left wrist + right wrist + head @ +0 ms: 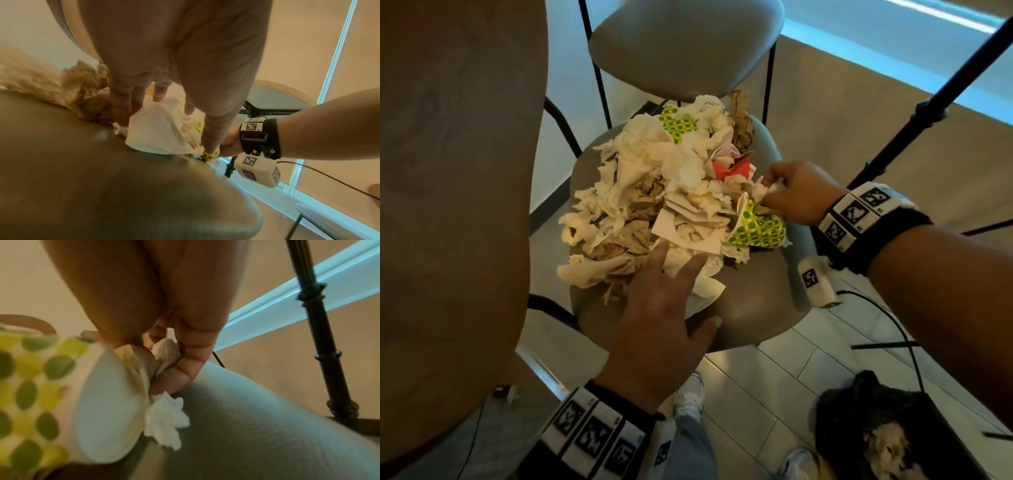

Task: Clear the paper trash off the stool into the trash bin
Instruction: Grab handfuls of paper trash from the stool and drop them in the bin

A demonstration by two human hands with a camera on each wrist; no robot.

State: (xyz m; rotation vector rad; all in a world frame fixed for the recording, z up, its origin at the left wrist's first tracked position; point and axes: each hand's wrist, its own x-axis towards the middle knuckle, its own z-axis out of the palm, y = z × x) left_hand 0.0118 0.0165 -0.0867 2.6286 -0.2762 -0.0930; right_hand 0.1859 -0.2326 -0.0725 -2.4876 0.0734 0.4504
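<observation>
Head view: a heap of crumpled paper trash (pixel 654 198) covers most of the stool (pixel 750 308), spilling toward its left and far edges. The left hand (pixel 664 325) hovers flat with fingers spread, its grip slack and holding nothing, fingertips touching the near side of the heap. The right hand (pixel 798 195) pinches a white tissue wad (pixel 765 190) at the right edge, just above a green-dotted paper cup (pixel 756 228). The trash bin (pixel 893 442) stands on the floor, below the near right corner.

Left wrist view: fingers (pixel 123 104) press a white napkin (pixel 156 129); bare seat lies nearer.

Right wrist view: the tissue is nipped between thumb and fingers (pixel 185 369).

Risk: dragging the wad could tip the cup or loose scraps off the right edge. Open room lies over the near right of the seat toward the bin.
</observation>
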